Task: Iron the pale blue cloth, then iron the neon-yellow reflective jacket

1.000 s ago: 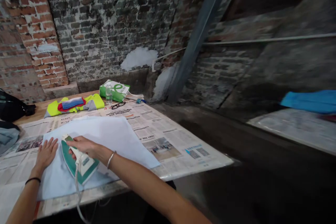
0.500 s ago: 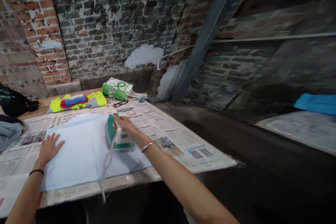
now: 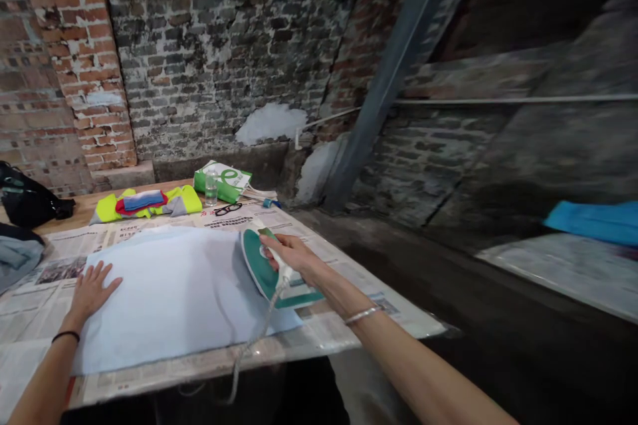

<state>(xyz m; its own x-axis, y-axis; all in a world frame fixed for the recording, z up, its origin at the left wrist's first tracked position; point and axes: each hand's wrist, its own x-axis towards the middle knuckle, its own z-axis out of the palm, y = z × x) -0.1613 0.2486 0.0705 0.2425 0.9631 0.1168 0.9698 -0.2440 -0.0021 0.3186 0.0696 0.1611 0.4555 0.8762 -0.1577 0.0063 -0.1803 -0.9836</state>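
Head view: I'm watching the right hand (image 3: 293, 255) gripping the teal-and-white iron (image 3: 264, 277) at the right end of the pale-blue cloth (image 3: 164, 292), left hand (image 3: 94, 292) resting spread; the dangling white cord (image 3: 236, 372), snagging, could be creasing it.

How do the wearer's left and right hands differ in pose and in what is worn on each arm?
The left hand lies spread on the pale cloth; the right hand curls around the handle of the iron. The left hand has a dark band at its wrist; the right hand has a silvery bangle above its wrist. Both hands are bare.
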